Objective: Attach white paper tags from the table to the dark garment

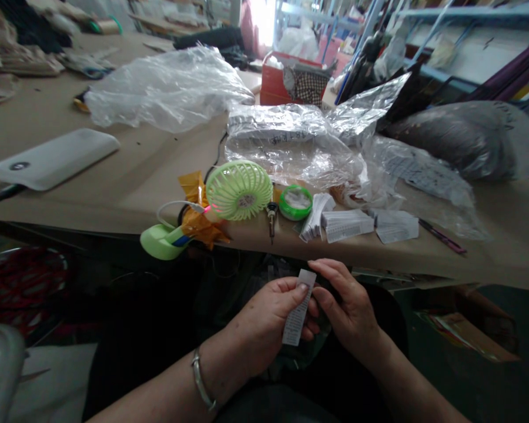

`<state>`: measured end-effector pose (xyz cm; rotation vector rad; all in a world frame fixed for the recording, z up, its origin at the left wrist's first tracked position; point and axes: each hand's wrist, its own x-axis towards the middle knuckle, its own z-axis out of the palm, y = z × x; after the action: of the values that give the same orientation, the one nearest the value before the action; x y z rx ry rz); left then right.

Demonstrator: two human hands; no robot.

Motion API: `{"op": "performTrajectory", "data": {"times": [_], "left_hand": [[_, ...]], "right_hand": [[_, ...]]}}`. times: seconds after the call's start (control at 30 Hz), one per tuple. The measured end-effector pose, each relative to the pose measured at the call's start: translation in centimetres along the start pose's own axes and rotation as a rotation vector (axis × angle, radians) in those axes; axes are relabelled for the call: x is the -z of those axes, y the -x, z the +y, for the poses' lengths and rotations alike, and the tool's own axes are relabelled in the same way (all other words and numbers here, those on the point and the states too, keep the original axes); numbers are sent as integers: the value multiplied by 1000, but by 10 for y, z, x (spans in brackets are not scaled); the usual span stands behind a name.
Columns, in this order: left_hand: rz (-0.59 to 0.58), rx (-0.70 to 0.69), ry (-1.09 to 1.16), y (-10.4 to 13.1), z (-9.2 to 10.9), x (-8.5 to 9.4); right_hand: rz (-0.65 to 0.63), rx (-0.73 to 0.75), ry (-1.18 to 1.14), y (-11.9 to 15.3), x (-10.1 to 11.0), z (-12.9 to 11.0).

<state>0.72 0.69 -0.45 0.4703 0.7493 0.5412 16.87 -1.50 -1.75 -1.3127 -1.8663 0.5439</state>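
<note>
My left hand (pixel 268 320) grips a narrow white printed label (pixel 296 320), its thumb pressed on the upper part. Just to the right, my right hand (pixel 348 305) has its fingers apart, with the index fingertip near the label's top end and the thumb beside its edge; no held object shows in it. Beyond the hands, stacks of white labels (pixel 347 225) lie along the table's front edge. Left of them are a round green container (pixel 295 202) and a small tool with a metal tip (pixel 271 223). Dark fabric lies under my hands, its details hard to make out.
A green fan (pixel 239 191) is fixed with orange tape at the edge of the table (pixel 158 170). Clear plastic bags (pixel 291 144) spread behind it. A white power bank (pixel 55 158) lies at the left, a pink-and-black tool (pixel 443 237) at the right. Further back stands a red box (pixel 273 82).
</note>
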Motion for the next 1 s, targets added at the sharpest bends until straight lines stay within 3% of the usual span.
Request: {"op": "performTrajectory", "data": {"times": [0.13, 0.27, 0.4, 0.5, 0.6, 0.8, 1.0], "left_hand": [[9, -16, -5, 0, -1, 1], [17, -25, -7, 0, -1, 2], [51, -29, -37, 1, 0, 4], [80, -50, -65, 4, 0, 6], [113, -65, -79, 7, 1, 8], [145, -113, -124, 12, 4, 12], [246, -308, -321, 12, 16, 23]], "right_hand": [[-9, 37, 72, -3, -1, -2], [12, -15, -5, -2, -4, -1], [18, -251, -305, -7, -8, -2], [-47, -467, -601, -14, -15, -2], [-95, -564, -811, -19, -24, -1], [-112, -613, -1002, -24, -40, 0], [-91, -511, -897, -41, -47, -6]]}}
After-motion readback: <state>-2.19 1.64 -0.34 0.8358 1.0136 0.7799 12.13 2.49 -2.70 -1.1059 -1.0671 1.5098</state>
